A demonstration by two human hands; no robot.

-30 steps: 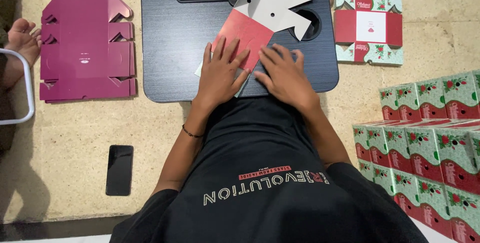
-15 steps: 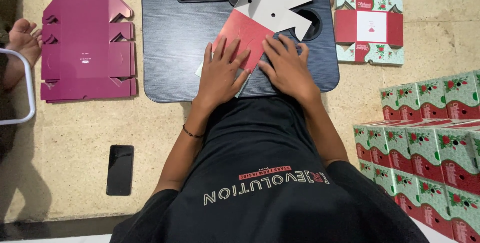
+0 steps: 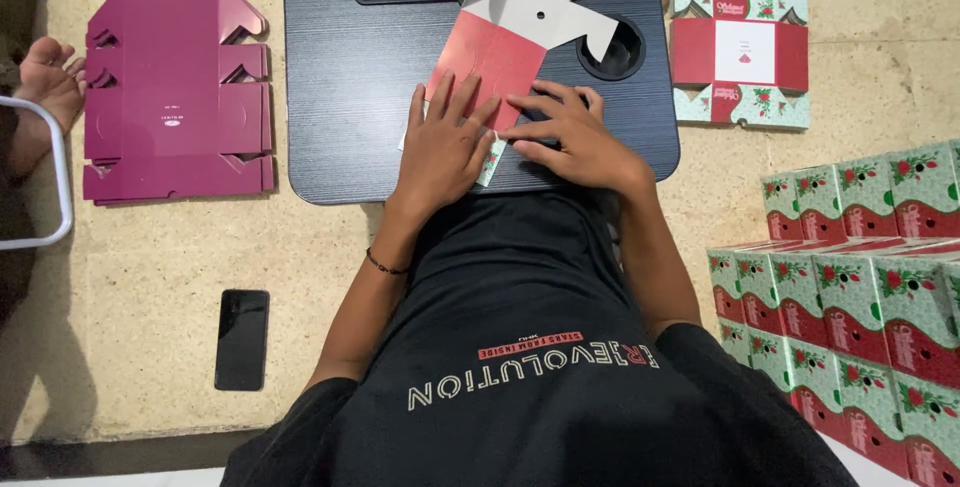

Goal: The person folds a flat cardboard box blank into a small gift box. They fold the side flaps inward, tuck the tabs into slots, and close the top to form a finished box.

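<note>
Left hand: the left hand (image 3: pixel 445 152) is laid flat with the fingers spread wide. It is pressed down on the red part of the box sheet (image 3: pixel 515 32).
Right hand: the right hand (image 3: pixel 570 139) is laid flat too, with the fingers stretched out toward the left hand. Nothing is pinched. Its fingertips are touching the box sheet just beside the left hand.
Box sheet: a flat, unfolded card, red near the hands and grey farther away. It is lying on the right half of the lap desk, and its grey end reaches the far edge.
Lap desk: a dark lap desk (image 3: pixel 350 97) is set on the floor in front of the person. A round hole is cut near its far right corner.
Purple sheet: a flat purple box sheet (image 3: pixel 175 87) is laid on the floor, left of the desk.
Phone: a black phone (image 3: pixel 242 339) is seen on the floor near the person's left arm.
Flat boxes: red and green flat boxes (image 3: pixel 740 52) are piled right of the desk.
Folded boxes: finished boxes (image 3: pixel 860 277) are stacked at the right edge.
Foot: another person's bare foot (image 3: pixel 48 77) is seen at the left edge.
</note>
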